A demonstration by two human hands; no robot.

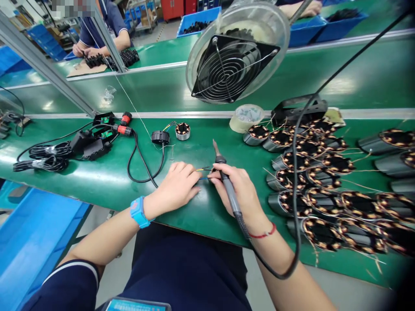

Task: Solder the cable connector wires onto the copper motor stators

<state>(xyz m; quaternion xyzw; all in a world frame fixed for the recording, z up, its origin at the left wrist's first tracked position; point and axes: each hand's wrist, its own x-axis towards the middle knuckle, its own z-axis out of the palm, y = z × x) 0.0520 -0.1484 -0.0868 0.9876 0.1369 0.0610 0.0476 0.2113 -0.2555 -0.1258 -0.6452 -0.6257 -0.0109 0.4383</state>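
My right hand [241, 190] grips a soldering iron [228, 185] with its tip pointing away from me. The thumb and fingertip of that hand also pinch near the ends of thin wires [203, 169], one yellow and one blue. My left hand [175, 186], with a blue wristband, is closed around the cable these wires come from. A black cable [132, 166] runs out from under it toward the left. Beyond the hands stand a round black housing [160, 137] with coloured leads and a single small copper-wound stator [183, 131].
Rows of copper-wound stators [324, 198] fill the right side. A fan with a guard [227, 71] hangs overhead, near a roll of tape [247, 116]. Coiled cables [48, 155] lie left. The iron's cord [295, 207] loops across my right arm. A co-worker's hands [90, 52] are opposite.
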